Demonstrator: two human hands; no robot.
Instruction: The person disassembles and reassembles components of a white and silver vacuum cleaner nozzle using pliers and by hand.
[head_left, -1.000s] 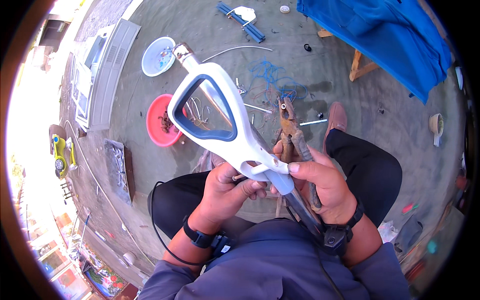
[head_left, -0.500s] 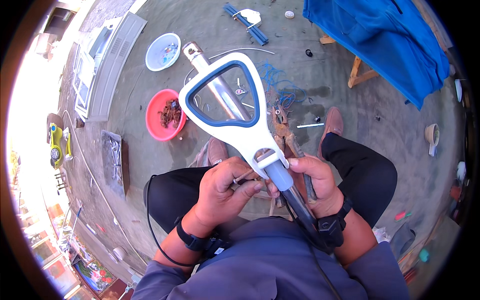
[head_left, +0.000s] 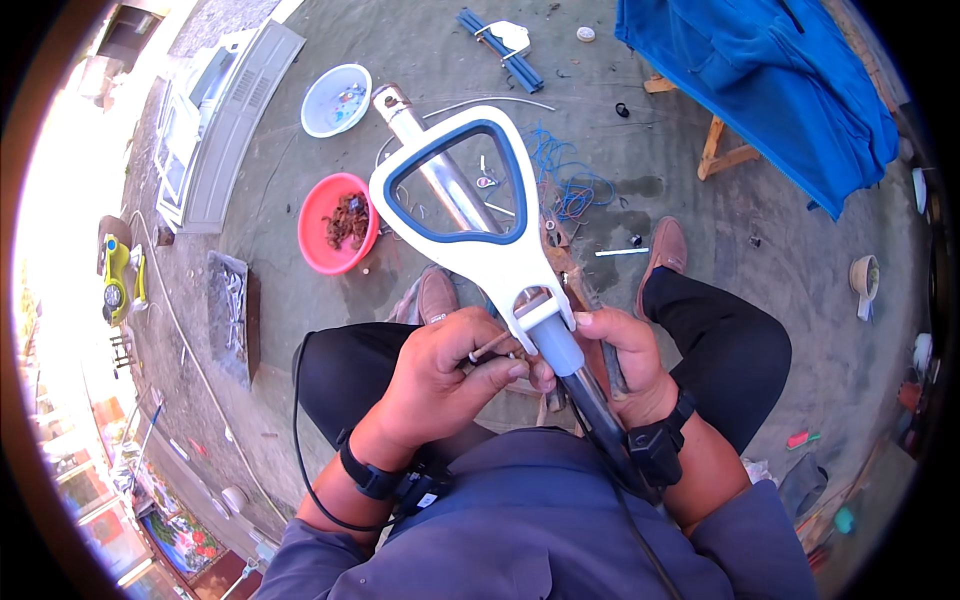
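A white loop handle [head_left: 455,260] with a blue inner rim and grey collar stands before me on a dark shaft [head_left: 595,405]. Its shaft runs down toward my chest. My left hand [head_left: 450,375] is closed, pinching a thin rusty pin [head_left: 490,346] just left of the collar. Beside the collar on the other side, my right hand [head_left: 640,365] is wrapped round the worn handles of a pair of rusty pliers [head_left: 590,295]; the loop handle partly hides their jaws. Behind the loop, a shiny metal tube [head_left: 435,160] with a hole near its end slants up to the left.
Left of the tube are a red basin [head_left: 308,225] with brown scraps and a white basin [head_left: 308,105]. A metal tray [head_left: 250,350] of tools lies farther left. Blue wire [head_left: 575,185] tangles ahead; a blue cloth [head_left: 760,80] drapes over a wooden stand [head_left: 728,160] at upper right.
The loop handle has shifted slightly right and now hides more of the pliers' jaws. My left hand keeps the pin, with its fingertips a little closer to the collar.
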